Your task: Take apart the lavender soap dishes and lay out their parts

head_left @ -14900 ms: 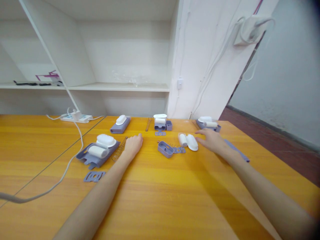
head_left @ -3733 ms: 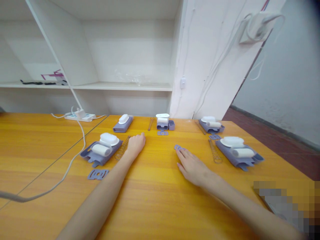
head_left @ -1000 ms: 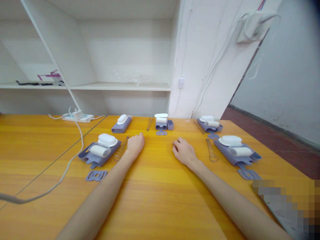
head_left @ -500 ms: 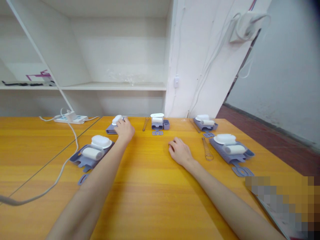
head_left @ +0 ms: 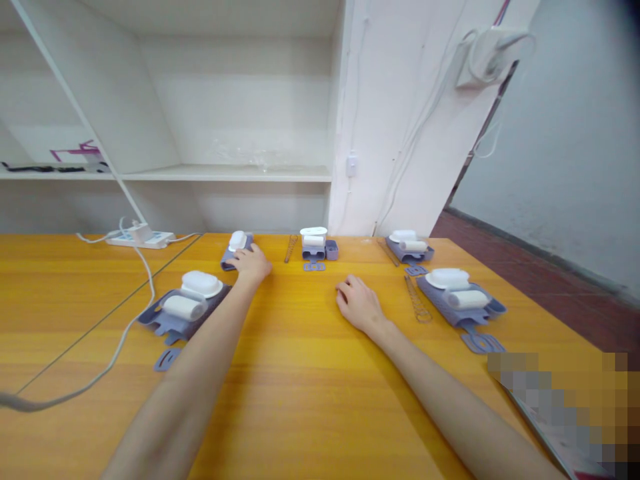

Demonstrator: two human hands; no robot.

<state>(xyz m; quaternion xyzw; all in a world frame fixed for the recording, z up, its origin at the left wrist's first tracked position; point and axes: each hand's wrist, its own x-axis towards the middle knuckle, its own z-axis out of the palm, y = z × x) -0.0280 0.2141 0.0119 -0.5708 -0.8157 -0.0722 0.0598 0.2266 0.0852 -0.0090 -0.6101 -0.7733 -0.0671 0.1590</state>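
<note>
At the table's far left, a purple-grey holder (head_left: pixel 229 265) with a white oval case (head_left: pixel 237 241) on it lies at a slant. My left hand (head_left: pixel 253 263) is at its right side, its fingers laid over the holder and closed on it; part of the holder is hidden beneath them. My right hand (head_left: pixel 358 303) rests on the wooden tabletop, fingers loosely curled together, with nothing visible in it. Closer in, beside my left forearm, a similar holder (head_left: pixel 173 328) carries a white oval case (head_left: pixel 201 285) and a white roll (head_left: pixel 183 307).
More holders stand at the back centre (head_left: pixel 314 254), back right (head_left: pixel 407 252) and right (head_left: pixel 440 303). Spiral wire pieces (head_left: pixel 418 301) lie beside some of them. A power strip (head_left: pixel 155 239) and white cable (head_left: pixel 131 327) occupy the left. Shelving (head_left: pixel 225 175) stands behind the table.
The far-left holder has turned from lying mostly sideways to pointing away from me. My left fingers have moved off the white case to the holder's lower part. My right hand stays put.
</note>
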